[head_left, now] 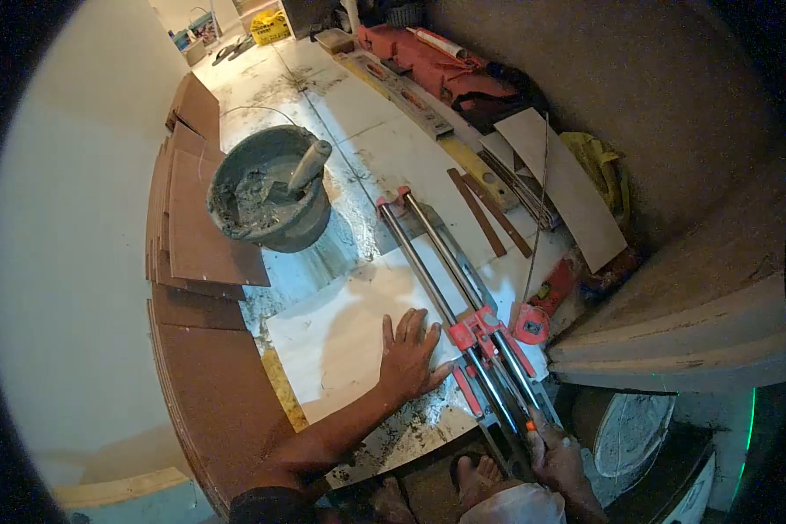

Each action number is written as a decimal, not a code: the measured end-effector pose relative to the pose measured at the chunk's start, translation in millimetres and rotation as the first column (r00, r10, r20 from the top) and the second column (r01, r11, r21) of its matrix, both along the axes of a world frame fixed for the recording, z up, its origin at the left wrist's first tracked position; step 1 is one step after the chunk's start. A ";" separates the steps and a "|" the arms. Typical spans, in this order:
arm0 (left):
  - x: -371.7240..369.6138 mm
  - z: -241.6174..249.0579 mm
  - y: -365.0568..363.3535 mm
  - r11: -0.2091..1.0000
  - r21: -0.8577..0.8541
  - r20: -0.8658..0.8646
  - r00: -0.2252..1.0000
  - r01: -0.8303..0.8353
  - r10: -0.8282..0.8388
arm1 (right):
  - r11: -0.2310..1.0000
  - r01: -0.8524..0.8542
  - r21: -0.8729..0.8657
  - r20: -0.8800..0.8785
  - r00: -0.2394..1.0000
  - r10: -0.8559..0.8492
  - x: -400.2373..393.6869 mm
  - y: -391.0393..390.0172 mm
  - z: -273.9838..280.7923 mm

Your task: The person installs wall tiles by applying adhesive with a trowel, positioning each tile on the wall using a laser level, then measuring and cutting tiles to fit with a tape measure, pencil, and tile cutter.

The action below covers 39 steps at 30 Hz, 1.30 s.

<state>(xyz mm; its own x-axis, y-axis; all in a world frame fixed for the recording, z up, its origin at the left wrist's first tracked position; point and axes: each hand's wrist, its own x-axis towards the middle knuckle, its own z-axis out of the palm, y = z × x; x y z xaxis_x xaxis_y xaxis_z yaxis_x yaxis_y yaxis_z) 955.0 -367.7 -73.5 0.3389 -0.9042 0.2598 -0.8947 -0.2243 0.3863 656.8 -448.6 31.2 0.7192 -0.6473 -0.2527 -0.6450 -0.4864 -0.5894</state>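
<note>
Left hand (408,354) flat on tile (341,341), right hand (555,454) clamped on cutter (463,306) handle near; tile seemingly uncut, scoring and snapping left.

Red, white, grey and brown on a tiling floor

The tile cutter (463,323) has silver rails and red fittings over a white tile (341,341). The bucket (271,188) is dark grey with wet grey mortar. Stacked tiles (205,231) show brown backs; a yellow bag (271,26) sits far back.
</note>
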 end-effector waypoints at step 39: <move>3.9 -0.9 1.8 0.997 -0.076 -0.014 1.000 0.008 -0.009 | 0.969 -0.228 -0.094 0.023 0.973 0.232 252.8 -100.8 49.6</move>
<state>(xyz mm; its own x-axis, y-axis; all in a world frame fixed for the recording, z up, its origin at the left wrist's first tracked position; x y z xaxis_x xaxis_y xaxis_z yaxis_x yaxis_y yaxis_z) 958.9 -365.9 -74.4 0.3352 -0.8850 0.3230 -0.8907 -0.1860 0.4147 909.6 -549.5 80.9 0.8584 -0.4825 -0.1742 -0.4903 -0.6716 -0.5554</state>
